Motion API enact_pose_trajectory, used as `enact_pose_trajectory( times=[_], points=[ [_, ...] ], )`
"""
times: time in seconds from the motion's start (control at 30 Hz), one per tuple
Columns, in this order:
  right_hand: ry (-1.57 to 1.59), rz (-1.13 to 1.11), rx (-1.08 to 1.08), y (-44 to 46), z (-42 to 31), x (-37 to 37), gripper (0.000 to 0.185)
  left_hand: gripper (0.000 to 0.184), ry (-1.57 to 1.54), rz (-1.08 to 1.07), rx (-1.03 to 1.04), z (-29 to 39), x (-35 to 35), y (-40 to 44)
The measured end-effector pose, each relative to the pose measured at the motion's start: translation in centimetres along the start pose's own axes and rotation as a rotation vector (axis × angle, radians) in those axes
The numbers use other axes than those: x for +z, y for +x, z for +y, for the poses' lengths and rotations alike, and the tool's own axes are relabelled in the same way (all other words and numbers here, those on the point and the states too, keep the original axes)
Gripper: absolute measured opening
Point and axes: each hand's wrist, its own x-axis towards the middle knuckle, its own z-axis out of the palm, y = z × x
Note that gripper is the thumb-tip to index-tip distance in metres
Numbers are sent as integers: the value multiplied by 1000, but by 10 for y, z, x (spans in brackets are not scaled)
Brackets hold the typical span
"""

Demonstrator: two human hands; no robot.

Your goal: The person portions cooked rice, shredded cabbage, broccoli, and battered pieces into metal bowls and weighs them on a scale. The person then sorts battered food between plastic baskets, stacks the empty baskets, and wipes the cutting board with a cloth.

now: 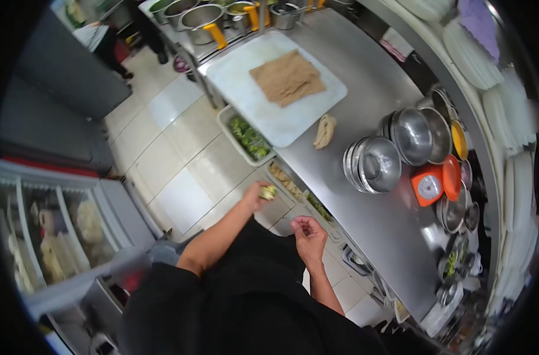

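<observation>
My left hand (257, 196) is closed on a small pale green piece of vegetable (268, 192), close to the tubs at the counter's edge. To the right, my right hand (309, 238) has its fingers curled together near the counter edge; what they hold, if anything, is too small to make out. Past my left hand sits a tub of green leaves (250, 138), with a tub of pale yellow pieces (285, 181) beside it. A brown cloth (288, 78) lies on the white cutting board (234, 74), and a twisted beige cloth (325, 131) rests on the steel counter (340, 177).
Stacked steel bowls (380, 164) and an orange scale (428, 185) stand on the counter's right side. Metal pots (202, 22) line the back. A glass-door fridge (62, 228) is at the left. Another person (101, 44) stands at the upper left.
</observation>
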Motion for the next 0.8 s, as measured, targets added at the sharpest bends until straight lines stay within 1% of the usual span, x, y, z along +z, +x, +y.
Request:
enact_pose_trajectory(
  times=[0.03, 0.07, 0.1, 0.13, 0.17, 0.2, 0.23, 0.27, 0.33, 0.37, 0.4, 0.43, 0.47, 0.5, 0.53, 0.57, 0.6, 0.63, 0.67, 0.7, 0.73, 0.77, 0.8],
  points=[
    [-14, 48, -1, 2, -11, -2, 15, 16, -25, 23, 54, 21, -15, 20],
    [-215, 17, -87, 5, -25, -7, 14, 18, -45, 45, 100, 42, -21, 37],
    [-416, -14, -157, 10, -38, -11, 13, 23, -71, 44, 182, 65, -8, 34],
    [-431, 172, -460, 21, -50, -13, 12, 39, -88, -163, 133, 84, -30, 64],
    [-452, 229, -456, 31, -63, -20, 12, 63, 10, -21, 89, 106, 10, 32],
    [-474, 373, -490, 43, -76, -32, 13, 76, 11, -31, -13, 118, 3, 48],
    [-491, 514, -532, 57, -89, -48, 13, 80, 126, -77, -56, 124, -4, 65],
    [-542, 566, -517, 73, -100, -69, 14, 75, 281, -48, -145, 128, -11, 81],
    [-632, 661, -507, 112, -119, -112, 21, 64, 753, -123, -135, 131, 16, 41],
    [-672, 708, -514, 133, -122, -130, 26, 53, 908, -169, -137, 128, 21, 32],
    [-650, 737, -548, 153, -119, -146, 26, 41, 1170, -374, -138, 126, 23, 27],
    [-751, 645, -321, 180, -114, -159, 32, 30, 1256, -618, -183, 125, 24, 26],
    [-843, 534, -100, 207, -111, -171, 38, 25, 1525, -1047, 53, 126, 42, 16],
    [-973, 404, -58, 229, -104, -180, 40, 27, 1386, -972, -277, 127, 56, 12],
    [-1108, 273, -25, 248, -97, -188, 42, 28, 1451, -1127, -130, 132, 70, 5],
    [-1198, 127, 1, 264, -92, -195, 38, 32, 1526, -882, -206, 134, 97, -20],
    [-1230, 113, 10, 273, -82, -196, 31, 37, 1913, -983, 236, 155, 137, -59],
    [-1256, 121, -60, 266, -88, -194, 27, 38, 1919, -925, 282, 168, 155, -74],
    [-1301, 186, -32, 265, -91, -191, 26, 55, 1994, -908, 174, 184, 171, -79],
    [-1332, 286, -36, 262, -96, -188, 26, 49, 1949, -848, 327, 196, 176, -85],
    [-1301, 311, 7, 255, -121, -184, 28, 51, 1902, -816, 351, 213, 183, -90],
    [-1216, 414, -114, 244, -132, -186, 32, 54, 1854, -793, 367, 229, 189, -96],
    [-1171, 558, -158, 245, -128, -190, 34, 54, 1820, -739, 369, 244, 199, -104]
  ],
)
